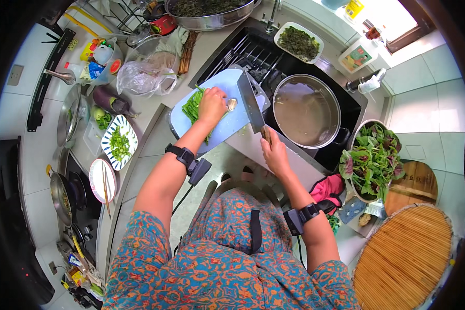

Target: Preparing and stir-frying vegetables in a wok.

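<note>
A pale blue cutting board (228, 126) lies over the near left edge of the black sink. Cut green stalks (192, 105) are heaped on its left part, and my left hand (213, 104) rests over them with the fingers bent; whether it grips any is hidden. Beside those fingers is a small pale, shiny piece (231, 104), perhaps a garlic clove. My right hand (275, 151) holds a cleaver by its wooden handle (266, 134). The cleaver's broad metal blade (250, 101) is over the board's right side, apart from the stalks.
Right of the board stands a steel pot (307, 111) of cloudy water. Beyond it are a basin of leafy greens (372, 162) and a round slatted mat (405, 252). At left are a patterned dish of chopped greens (119, 142), a bowl with chopsticks (102, 180) and an eggplant (110, 100).
</note>
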Demonstrator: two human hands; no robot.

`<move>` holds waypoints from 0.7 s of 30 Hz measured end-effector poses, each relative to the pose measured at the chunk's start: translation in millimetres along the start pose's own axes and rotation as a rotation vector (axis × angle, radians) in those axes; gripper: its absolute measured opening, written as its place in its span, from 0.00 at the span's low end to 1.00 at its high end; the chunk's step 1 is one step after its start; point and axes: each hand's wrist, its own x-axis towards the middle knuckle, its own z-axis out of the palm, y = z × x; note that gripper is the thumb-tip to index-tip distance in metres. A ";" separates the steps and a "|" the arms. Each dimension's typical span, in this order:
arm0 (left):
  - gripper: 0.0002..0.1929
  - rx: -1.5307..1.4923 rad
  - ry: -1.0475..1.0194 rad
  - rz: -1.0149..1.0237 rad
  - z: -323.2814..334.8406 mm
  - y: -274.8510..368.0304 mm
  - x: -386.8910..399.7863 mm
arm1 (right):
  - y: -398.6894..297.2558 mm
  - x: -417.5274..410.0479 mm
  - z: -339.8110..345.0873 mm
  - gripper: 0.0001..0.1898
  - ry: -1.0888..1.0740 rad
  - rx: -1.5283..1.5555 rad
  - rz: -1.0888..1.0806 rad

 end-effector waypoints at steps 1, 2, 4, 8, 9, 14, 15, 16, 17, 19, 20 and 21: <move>0.09 0.001 0.001 -0.001 -0.3 2.6 -1.5 | 0.1 -0.2 -0.6 0.21 -0.001 0.000 -0.001; 0.08 0.048 0.001 -0.038 1.5 7.9 -3.5 | 0.3 -0.6 -1.6 0.21 -0.008 -0.022 0.006; 0.08 0.093 0.004 -0.076 6.4 17.9 -6.4 | -2.4 -0.2 -3.3 0.21 -0.014 -0.046 0.012; 0.08 0.045 -0.022 -0.061 19.7 23.1 -7.9 | 2.0 0.0 -3.4 0.21 0.045 -0.128 -0.153; 0.08 0.024 -0.023 -0.037 22.4 20.2 -7.0 | -1.4 0.0 -2.3 0.21 0.104 -0.184 -0.295; 0.10 0.011 -0.088 -0.065 31.6 18.5 2.7 | -18.1 -3.0 -8.1 0.21 -0.019 -0.187 -0.126; 0.10 -0.018 -0.094 -0.130 33.2 19.1 4.4 | -19.5 -3.0 -8.8 0.21 -0.037 -0.212 -0.115; 0.10 -0.018 -0.094 -0.128 33.1 17.5 5.7 | -17.6 -2.2 -9.1 0.21 -0.035 -0.211 -0.114; 0.10 -0.007 -0.080 -0.092 32.0 14.6 6.9 | -14.2 -0.8 -9.2 0.21 -0.016 -0.203 -0.153; 0.09 0.004 -0.069 -0.055 29.8 13.2 7.5 | -15.4 -0.8 -10.3 0.21 0.002 -0.194 -0.189; 0.09 0.005 -0.114 -0.068 28.7 12.7 7.7 | -16.0 -1.4 -11.4 0.21 -0.001 -0.215 -0.182; 0.09 0.004 -0.159 -0.081 26.4 14.0 8.6 | -18.5 -1.9 -13.0 0.20 -0.004 -0.236 -0.174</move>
